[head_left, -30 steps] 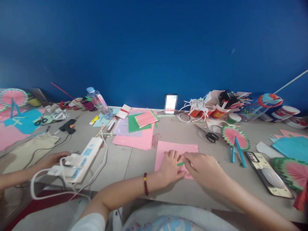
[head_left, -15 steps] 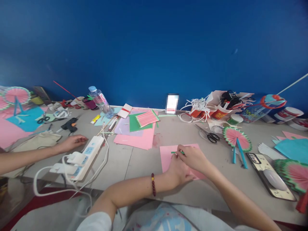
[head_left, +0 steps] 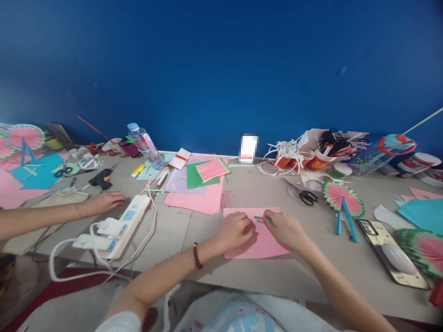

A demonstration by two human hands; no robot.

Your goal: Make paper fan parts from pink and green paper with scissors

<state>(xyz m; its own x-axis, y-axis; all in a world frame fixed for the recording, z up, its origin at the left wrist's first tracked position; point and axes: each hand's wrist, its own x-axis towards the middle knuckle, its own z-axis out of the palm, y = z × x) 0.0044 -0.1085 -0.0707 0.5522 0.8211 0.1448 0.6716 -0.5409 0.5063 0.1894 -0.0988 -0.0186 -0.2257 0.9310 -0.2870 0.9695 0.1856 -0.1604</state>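
Note:
A sheet of pink paper [head_left: 258, 246] lies flat on the table in front of me. My left hand [head_left: 237, 229], with a dark bead bracelet at the wrist, rests on its left part; the fingers are loosely bent and a little apart, and nothing shows between them. My right hand [head_left: 285, 228] is over the right part of the sheet. Its thumb and fingers pinch a thin green paper strip [head_left: 258, 217], whose left end sticks out toward my left hand. The rest of the strip is mostly hidden by the fingers.
Left of me, a co-worker's hand [head_left: 109, 201] rests near a white power strip [head_left: 129, 226] with cables. Behind lie pleated pink paper [head_left: 212, 170] on coloured sheets and a bottle [head_left: 148, 147]. To the right are scissors [head_left: 304, 196], a paper fan [head_left: 342, 198] and a phone [head_left: 374, 240].
My left hand has moved left, away from my right hand, uncovering the pink sheet's middle. The sheet has shifted slightly left. My right hand has moved slightly right, still holding the green strip.

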